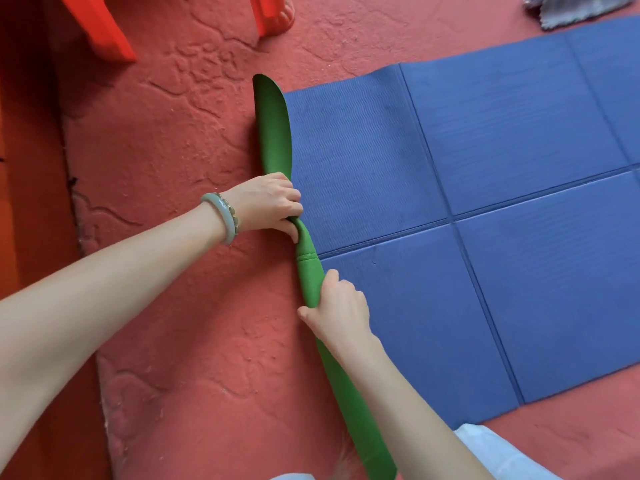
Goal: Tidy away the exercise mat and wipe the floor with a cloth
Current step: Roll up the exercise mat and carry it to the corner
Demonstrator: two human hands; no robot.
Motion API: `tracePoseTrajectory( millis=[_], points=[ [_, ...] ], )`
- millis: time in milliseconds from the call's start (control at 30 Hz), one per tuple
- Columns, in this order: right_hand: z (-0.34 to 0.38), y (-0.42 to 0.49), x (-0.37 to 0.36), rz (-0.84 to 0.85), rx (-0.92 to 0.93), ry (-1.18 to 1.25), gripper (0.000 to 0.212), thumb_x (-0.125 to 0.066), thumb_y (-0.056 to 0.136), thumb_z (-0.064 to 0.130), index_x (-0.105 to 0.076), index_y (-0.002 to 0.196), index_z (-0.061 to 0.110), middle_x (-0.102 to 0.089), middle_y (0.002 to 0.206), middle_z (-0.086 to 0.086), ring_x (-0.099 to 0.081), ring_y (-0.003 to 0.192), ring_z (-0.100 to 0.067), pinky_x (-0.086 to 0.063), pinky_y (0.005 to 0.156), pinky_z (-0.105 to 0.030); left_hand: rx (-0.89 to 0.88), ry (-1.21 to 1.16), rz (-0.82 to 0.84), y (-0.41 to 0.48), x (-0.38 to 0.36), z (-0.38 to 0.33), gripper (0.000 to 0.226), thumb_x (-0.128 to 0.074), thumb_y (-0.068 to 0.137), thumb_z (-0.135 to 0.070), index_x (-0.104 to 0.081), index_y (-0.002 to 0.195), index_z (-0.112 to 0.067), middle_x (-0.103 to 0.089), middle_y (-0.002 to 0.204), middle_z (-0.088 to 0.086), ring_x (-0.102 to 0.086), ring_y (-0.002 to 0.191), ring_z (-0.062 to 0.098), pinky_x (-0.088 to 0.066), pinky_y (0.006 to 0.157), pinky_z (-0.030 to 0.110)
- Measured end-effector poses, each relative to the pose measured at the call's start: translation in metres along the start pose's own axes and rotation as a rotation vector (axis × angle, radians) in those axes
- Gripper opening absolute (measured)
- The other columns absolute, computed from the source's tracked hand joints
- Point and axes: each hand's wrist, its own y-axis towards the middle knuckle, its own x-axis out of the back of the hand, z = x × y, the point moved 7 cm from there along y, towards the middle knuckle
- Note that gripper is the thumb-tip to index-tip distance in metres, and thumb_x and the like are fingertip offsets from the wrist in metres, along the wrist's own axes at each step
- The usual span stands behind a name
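The left hand and right hand both grip the curled green edge of the exercise mat, grey cloth lying at one o'clock.

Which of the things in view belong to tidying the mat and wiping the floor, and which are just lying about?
For the job:
exercise mat, its turned-up green edge gripped by the left hand and the right hand
grey cloth beyond the mat
red floor

Just there:
red plastic legs at the top
bracelet on the left wrist
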Motion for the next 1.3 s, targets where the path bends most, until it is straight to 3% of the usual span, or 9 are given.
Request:
tracePoseTrajectory(
  millis=[233,467,600,700,800,900,1000,1133,1300],
  points=[
    [-0.05,0.004,-0.002,-0.012,-0.139,0.58,0.017,-0.064,0.077,0.033,-0.057,0.09,0.026,-0.064,0.083,0.002,-0.061,0.084,-0.025,-0.049,0.077,-0.034,-0.019,0.013,-0.019,-0.001,-0.002,0.02,0.066,-0.032,0.083,-0.071,-0.058,0.081,-0.01,-0.058,0.079,0.007,-0.059,0.074,0.028,-0.05,0.078,0.04],
    [-0.059,0.005,-0.008,-0.134,-0.124,0.687,0.016,-0.064,0.086,0.029,-0.057,0.081,0.016,-0.055,0.071,0.008,-0.05,0.066,-0.011,-0.036,0.054,-0.017,-0.052,0.119,-0.057,-0.008,0.014,0.039,0.052,-0.041,0.087,-0.063,-0.064,0.1,-0.018,-0.059,0.119,0.009,-0.052,0.114,0.029,-0.03,0.102,0.043],
    [-0.054,-0.003,-0.01,-0.245,-0.104,0.645,0.019,-0.062,0.088,0.031,-0.057,0.084,0.013,-0.063,0.076,-0.002,-0.056,0.076,-0.026,-0.045,0.07,-0.035,0.07,0.08,-0.057,-0.008,0.005,0.035,0.056,-0.027,0.094,-0.059,-0.064,0.093,-0.017,-0.063,0.096,0.004,-0.058,0.095,0.028,-0.035,0.096,0.044],
    [-0.046,-0.014,-0.002,-0.391,-0.028,0.534,0.026,-0.06,0.089,0.036,-0.06,0.101,0.013,-0.066,0.085,-0.006,-0.058,0.084,-0.029,-0.037,0.072,-0.036,0.092,0.098,0.008,0.004,-0.003,0.033,0.052,-0.027,0.092,-0.057,-0.056,0.082,-0.015,-0.059,0.078,0.003,-0.058,0.08,0.027,-0.038,0.086,0.041],
    [-0.048,-0.014,0.003,-0.441,-0.025,0.53,0.037,-0.059,0.089,0.042,-0.054,0.115,0.017,-0.055,0.069,-0.005,-0.054,0.074,-0.032,-0.036,0.068,-0.038,0.009,0.126,0.078,0.025,-0.006,0.032,0.049,-0.031,0.089,-0.055,-0.052,0.075,-0.014,-0.059,0.068,0.004,-0.059,0.069,0.026,-0.041,0.07,0.037],
    [-0.059,-0.002,-0.004,-0.389,-0.053,0.575,0.026,-0.054,0.092,0.04,-0.051,0.1,0.016,-0.038,0.055,0.006,-0.042,0.061,-0.028,-0.04,0.066,-0.039,-0.039,0.169,0.162,0.044,-0.012,0.032,0.054,-0.028,0.086,-0.06,-0.051,0.076,-0.012,-0.064,0.067,0.005,-0.063,0.068,0.026,-0.042,0.066,0.035],
    [-0.065,0.007,-0.004,-0.387,-0.041,0.587,0.023,-0.054,0.093,0.035,-0.052,0.09,0.012,-0.042,0.06,0.003,-0.042,0.062,-0.026,-0.042,0.066,-0.04,0.028,0.126,0.263,0.058,-0.02,0.037,0.055,-0.038,0.081,-0.064,-0.047,0.087,-0.011,-0.065,0.082,0.007,-0.064,0.081,0.026,-0.04,0.075,0.037],
    [-0.071,0.011,-0.004,-0.526,-0.043,0.506,0.02,-0.065,0.087,0.032,-0.062,0.088,0.012,-0.047,0.087,-0.005,-0.046,0.082,-0.025,-0.045,0.077,-0.04,0.043,0.055,0.09,0.059,-0.002,0.031,0.051,-0.059,0.073,-0.06,-0.046,0.086,-0.012,-0.055,0.092,0.012,-0.053,0.085,0.03,-0.039,0.075,0.042],
    [-0.067,0.01,0.004,-0.672,0.109,0.402,0.016,-0.069,0.081,0.024,-0.064,0.092,0.013,-0.051,0.08,-0.005,-0.047,0.075,-0.025,-0.047,0.066,-0.037,0.065,0.14,-0.108,0.036,0.009,0.009,0.028,-0.062,0.085,-0.041,-0.053,0.083,-0.015,-0.061,0.087,0.004,-0.054,0.082,0.026,-0.038,0.081,0.039]
  ],
)
